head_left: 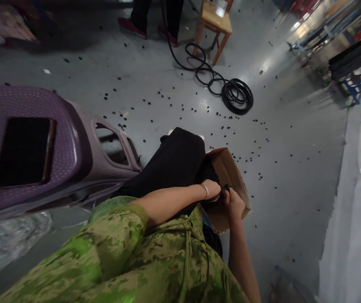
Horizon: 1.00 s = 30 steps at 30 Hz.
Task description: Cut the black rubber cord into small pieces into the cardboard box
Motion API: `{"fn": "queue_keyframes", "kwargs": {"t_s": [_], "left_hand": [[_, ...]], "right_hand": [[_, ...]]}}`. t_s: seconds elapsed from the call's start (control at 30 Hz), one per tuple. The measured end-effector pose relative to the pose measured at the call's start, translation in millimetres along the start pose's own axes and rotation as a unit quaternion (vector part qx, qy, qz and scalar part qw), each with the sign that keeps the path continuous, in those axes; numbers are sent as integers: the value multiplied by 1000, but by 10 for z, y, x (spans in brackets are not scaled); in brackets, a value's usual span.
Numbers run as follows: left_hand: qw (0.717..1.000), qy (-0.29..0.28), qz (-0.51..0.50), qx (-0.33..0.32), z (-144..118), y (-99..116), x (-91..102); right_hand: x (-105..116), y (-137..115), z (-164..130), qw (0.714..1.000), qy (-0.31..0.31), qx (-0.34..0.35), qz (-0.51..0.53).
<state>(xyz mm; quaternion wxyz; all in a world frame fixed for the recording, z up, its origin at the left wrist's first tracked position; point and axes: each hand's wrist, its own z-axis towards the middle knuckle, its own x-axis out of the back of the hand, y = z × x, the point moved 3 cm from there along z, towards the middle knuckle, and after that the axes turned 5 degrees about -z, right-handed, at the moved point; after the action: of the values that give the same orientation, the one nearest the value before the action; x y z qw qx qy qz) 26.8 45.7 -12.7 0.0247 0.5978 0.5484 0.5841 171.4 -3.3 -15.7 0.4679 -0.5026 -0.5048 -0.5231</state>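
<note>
In the head view, a small black piece (225,188) is pinched by the right hand (234,205), and it is also held by the closed left hand (212,189), above which a bracelet (205,191) is worn. The exact shape of the piece cannot be told. Directly under the grip, an open cardboard box (232,169) is placed, where many black parts (207,171) are gathered. Farther beyond the grip, small black rings (222,128) are scattered on the floor (293,202), near a coiled black hose (247,99). Well to the left of the grip, a phone (22,151) is supported by a purple stool (71,139).
</note>
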Motion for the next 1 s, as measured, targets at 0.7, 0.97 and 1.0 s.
{"fn": "queue_keyframes", "kwargs": {"t_s": [0.7, 0.97, 1.0], "left_hand": [[999, -42, 1, 18, 40, -22, -43], [999, -44, -4, 19, 29, -49, -51], [999, -46, -2, 17, 29, -47, -51]], "right_hand": [[-129, -6, 27, 996, -16, 29, -87], [-69, -101, -16, 995, 0, 47, -86], [-70, -100, -16, 995, -2, 45, -92]]}}
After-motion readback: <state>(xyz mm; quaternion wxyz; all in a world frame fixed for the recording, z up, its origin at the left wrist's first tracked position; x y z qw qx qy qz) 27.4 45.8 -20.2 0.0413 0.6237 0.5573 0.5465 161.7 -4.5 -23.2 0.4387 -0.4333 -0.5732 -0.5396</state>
